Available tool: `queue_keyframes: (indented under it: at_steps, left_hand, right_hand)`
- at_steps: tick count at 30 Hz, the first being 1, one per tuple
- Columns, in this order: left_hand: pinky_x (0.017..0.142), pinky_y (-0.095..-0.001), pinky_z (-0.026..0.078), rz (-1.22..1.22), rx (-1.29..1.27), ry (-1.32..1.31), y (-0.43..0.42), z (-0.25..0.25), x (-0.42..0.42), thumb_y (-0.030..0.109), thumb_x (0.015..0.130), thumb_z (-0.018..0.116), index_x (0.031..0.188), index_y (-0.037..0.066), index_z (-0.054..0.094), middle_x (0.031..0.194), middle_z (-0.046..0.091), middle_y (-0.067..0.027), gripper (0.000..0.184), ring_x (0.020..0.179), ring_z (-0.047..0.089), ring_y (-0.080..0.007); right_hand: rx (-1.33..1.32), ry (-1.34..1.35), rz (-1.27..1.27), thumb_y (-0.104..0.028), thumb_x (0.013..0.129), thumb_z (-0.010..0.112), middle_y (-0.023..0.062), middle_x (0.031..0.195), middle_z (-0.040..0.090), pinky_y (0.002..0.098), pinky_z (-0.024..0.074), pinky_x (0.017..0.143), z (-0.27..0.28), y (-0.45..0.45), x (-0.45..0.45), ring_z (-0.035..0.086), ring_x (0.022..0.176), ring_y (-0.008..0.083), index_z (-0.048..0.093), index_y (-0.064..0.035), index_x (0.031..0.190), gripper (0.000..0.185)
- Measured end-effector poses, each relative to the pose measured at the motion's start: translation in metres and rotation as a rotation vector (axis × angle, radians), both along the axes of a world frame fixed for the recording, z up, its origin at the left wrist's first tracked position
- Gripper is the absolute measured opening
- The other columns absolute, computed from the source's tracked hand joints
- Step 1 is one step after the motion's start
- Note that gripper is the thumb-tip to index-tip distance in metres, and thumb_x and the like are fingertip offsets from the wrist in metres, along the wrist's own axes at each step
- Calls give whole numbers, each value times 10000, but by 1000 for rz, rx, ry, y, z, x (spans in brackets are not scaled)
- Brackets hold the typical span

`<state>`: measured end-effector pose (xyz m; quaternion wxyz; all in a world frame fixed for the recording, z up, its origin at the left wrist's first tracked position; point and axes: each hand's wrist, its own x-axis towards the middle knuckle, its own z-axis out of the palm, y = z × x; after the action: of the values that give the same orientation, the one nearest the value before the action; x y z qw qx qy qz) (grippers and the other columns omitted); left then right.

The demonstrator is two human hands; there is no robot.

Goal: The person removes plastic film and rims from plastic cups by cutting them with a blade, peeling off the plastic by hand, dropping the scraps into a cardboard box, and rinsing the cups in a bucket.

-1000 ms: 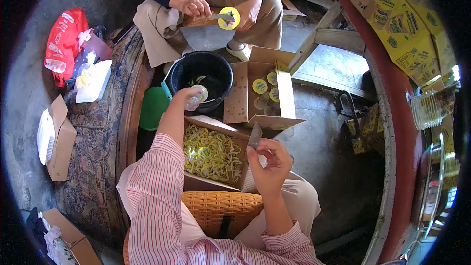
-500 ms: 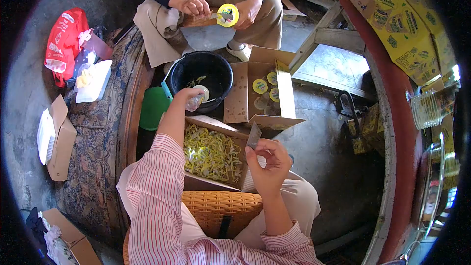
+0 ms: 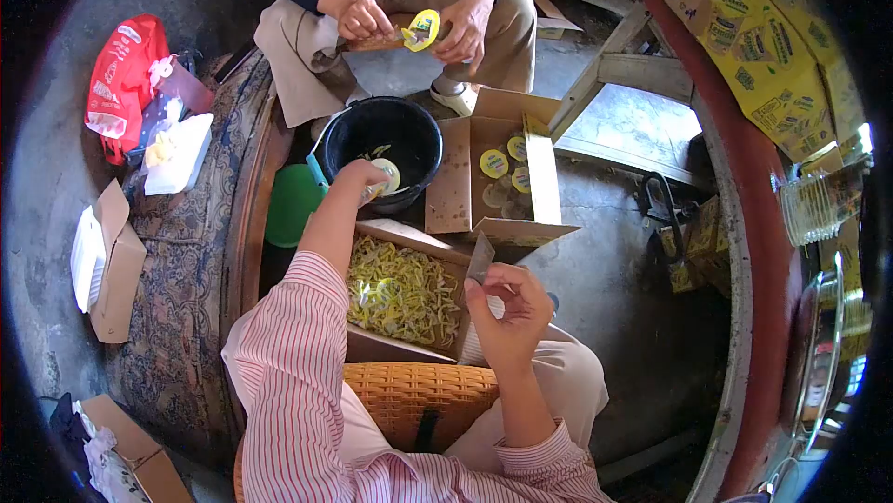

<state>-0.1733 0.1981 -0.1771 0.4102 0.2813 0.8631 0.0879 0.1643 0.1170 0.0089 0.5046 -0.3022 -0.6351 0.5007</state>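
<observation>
Looked mid-hold: left hand (image 3: 359, 177) gripped clear cup (image 3: 385, 174) at black bucket's (image 3: 426, 135) near side; right hand (image 3: 513, 312) pinched flat blade (image 3: 481, 257) by carton (image 3: 374, 348) of yellow strips (image 3: 405, 291). Any move probably needed blade edge clear of both hands.

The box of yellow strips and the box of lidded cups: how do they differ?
The strip box is covered inside with a tangled layer of yellow strips, while the cup box holds separate round cups with yellow lids. The strip box sits nearer the person's lap; the cup box is farther forward and to the right. Both are brown cardboard and open at the top.
</observation>
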Motion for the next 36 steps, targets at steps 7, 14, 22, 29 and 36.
queue_keyframes:
  at_steps: [7,14,22,29,36]
  left_hand:
    - [913,-344,431,-170,-60,472,-4,36,28,203,737,601,1218,74,496,1218,521,-120,509,1125,505,-254]
    - [875,-354,457,-114,-48,432,3,47,31,223,696,644,1045,91,631,1153,566,-120,372,1056,555,-260]
    - [882,-350,450,-196,-103,439,1,52,23,287,704,637,1052,96,625,1153,560,-147,397,1068,548,-245]
    - [821,-450,460,23,307,627,3,52,24,373,739,629,1143,74,472,1164,465,-239,526,977,557,-371]
    - [857,-403,455,-136,-131,498,0,35,22,255,797,571,1176,130,481,1186,477,-134,409,1054,538,-287]
  right_hand:
    - [-5,-1,12,105,684,653,46,790,558,195,492,621,-2,0,1,545,698,76,577,16,839,195]
    - [-17,10,4,101,685,655,44,787,557,195,493,618,0,0,1,543,699,74,578,17,837,190]
    - [-10,-4,4,93,683,662,46,796,557,194,492,615,0,2,1,540,699,73,578,17,835,189]
    - [-8,-13,13,100,684,657,53,803,555,197,496,623,-1,1,2,543,712,80,579,18,837,191]
    - [-7,1,14,108,684,650,54,812,556,199,498,628,-1,0,1,546,721,80,578,18,847,199]
